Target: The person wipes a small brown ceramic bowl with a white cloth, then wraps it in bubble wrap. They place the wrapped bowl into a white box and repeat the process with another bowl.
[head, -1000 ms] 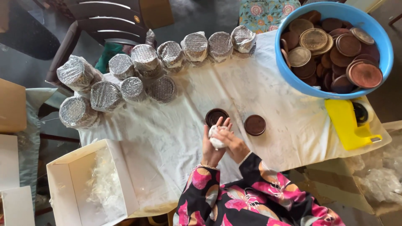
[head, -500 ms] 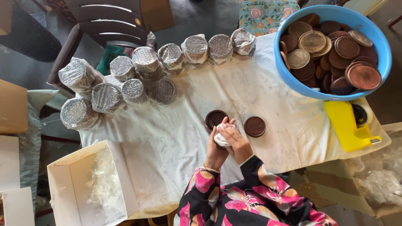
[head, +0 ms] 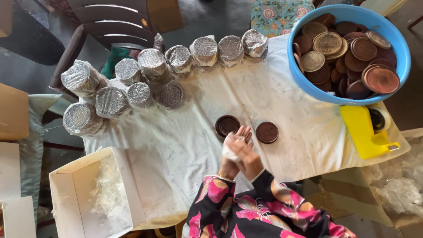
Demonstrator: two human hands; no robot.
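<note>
Holding a white wad [head: 230,151] between both hands above the desk [head: 286,132], we see the left hand [head: 232,150] and right hand [head: 246,155] with fingers clamped around it. Two brown lids [head: 267,132] lie just beyond. The blue tub [head: 398,79] holds many lids; the white box [head: 66,194] holds clear wrap.

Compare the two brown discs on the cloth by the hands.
The left disc shows a raised rim around a hollow face; the right disc shows a flat, textured face. The left disc looks slightly larger than the right disc. Both are round, dark brown and lie flat on the white cloth.
</note>
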